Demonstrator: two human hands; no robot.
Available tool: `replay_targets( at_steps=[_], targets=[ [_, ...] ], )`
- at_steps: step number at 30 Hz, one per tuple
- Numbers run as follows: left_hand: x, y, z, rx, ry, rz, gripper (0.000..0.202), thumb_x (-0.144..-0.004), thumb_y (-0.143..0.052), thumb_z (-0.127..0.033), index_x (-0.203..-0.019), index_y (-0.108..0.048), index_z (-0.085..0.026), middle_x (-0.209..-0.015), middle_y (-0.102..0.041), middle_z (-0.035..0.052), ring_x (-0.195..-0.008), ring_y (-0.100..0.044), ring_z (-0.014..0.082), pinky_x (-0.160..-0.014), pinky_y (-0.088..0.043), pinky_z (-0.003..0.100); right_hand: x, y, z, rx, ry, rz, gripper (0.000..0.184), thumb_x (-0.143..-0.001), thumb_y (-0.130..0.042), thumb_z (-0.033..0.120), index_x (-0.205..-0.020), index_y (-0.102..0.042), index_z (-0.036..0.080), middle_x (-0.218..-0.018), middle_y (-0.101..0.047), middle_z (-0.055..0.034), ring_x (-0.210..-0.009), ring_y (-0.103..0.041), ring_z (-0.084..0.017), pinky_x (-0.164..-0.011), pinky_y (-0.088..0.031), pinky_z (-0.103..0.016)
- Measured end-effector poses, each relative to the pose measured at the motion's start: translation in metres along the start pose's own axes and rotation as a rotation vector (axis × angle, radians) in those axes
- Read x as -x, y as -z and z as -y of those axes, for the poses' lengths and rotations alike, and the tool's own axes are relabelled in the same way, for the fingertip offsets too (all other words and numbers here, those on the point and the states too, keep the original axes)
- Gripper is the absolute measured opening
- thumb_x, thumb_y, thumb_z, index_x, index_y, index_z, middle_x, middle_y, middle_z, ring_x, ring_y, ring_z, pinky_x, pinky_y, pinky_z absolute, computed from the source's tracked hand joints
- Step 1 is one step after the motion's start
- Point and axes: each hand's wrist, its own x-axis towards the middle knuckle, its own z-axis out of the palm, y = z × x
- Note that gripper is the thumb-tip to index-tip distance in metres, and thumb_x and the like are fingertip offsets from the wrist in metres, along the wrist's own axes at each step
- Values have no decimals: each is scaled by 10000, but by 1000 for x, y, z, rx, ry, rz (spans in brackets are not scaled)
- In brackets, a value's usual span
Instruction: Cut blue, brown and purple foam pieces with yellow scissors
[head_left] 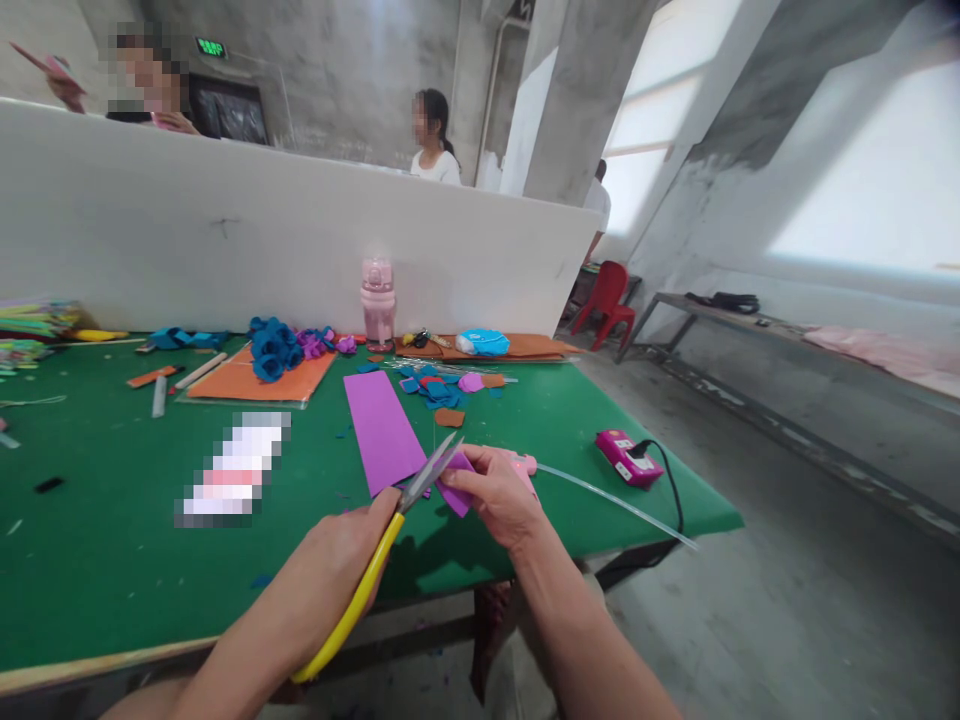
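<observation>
My left hand (339, 562) is closed around a pair of scissors (388, 548) with yellow handles, their blades pointing up and to the right, slightly apart. In my right hand (504, 492) a small purple piece (456, 492) of paper or foam is pinched between thumb and fingers. The blade tips are at its upper left edge; whether they are cutting into it I cannot tell. A larger purple sheet (384, 430) lies flat on the table just beyond the scissors. Behind my right hand, partly hidden, is a pink glue gun (525, 464) with a long clear glue stick (607, 500).
Blue, pink and brown scraps (439, 388) lie on the green table (315, 620). A pink bottle (378, 305) stands against the white partition (300, 220). Blue curled pieces (276, 348) rest on orange sheets (255, 385). At right is a magenta power box (628, 458) with a cord.
</observation>
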Motion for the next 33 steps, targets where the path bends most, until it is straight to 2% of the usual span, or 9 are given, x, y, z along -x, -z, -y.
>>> replay_targets(
  at_steps=[9,16,23,26,29,31,33],
  targets=[
    [1,2,2,-51,-32,22,243,-788,-288,-122,-980,-418,-191,-605,-448,-25,-499,-383,146,-478,-255,234,1,6,1,73,5,8,127,-611,-728,202,-737,-718,183,-664,-646,17,-582,-532,-103,-572,-414,-217],
    [3,4,-2,-46,-37,40,206,-817,-282,-142,-964,-411,-208,-648,-480,-14,-528,-425,157,-496,-277,237,2,12,2,116,6,18,137,-601,-727,185,-738,-721,189,-652,-642,19,-576,-526,-101,-555,-403,-216],
    [3,5,0,-45,-40,28,187,-819,-292,-139,-941,-415,-208,-622,-470,-24,-498,-385,143,-473,-269,231,2,13,3,96,-19,10,149,-585,-733,180,-733,-723,184,-632,-638,31,-558,-517,-88,-530,-381,-202],
    [5,3,4,-20,-57,-10,182,-809,-335,-159,-957,-427,-208,-598,-468,-33,-500,-406,139,-464,-270,224,1,13,4,80,-39,-11,198,-565,-756,200,-760,-724,185,-667,-656,20,-559,-527,-99,-527,-401,-211],
    [4,2,11,70,-84,-68,135,-828,-367,-218,-945,-437,-222,-580,-477,-47,-486,-417,125,-457,-284,214,1,13,5,75,-44,-33,166,-565,-770,222,-715,-712,183,-626,-632,25,-521,-500,-89,-488,-387,-202],
    [1,2,16,158,-67,-156,115,-859,-367,-283,-940,-428,-229,-576,-493,-55,-468,-432,110,-457,-312,205,1,12,6,68,-37,-45,140,-580,-767,237,-688,-701,177,-600,-609,28,-506,-486,-79,-468,-373,-191],
    [-3,2,22,228,-41,-272,173,-875,-358,-318,-1016,-406,-230,-631,-540,-45,-494,-485,106,-482,-364,199,1,10,7,56,-21,-62,168,-590,-764,244,-733,-707,176,-645,-627,17,-534,-508,-82,-478,-385,-188]
  ],
)
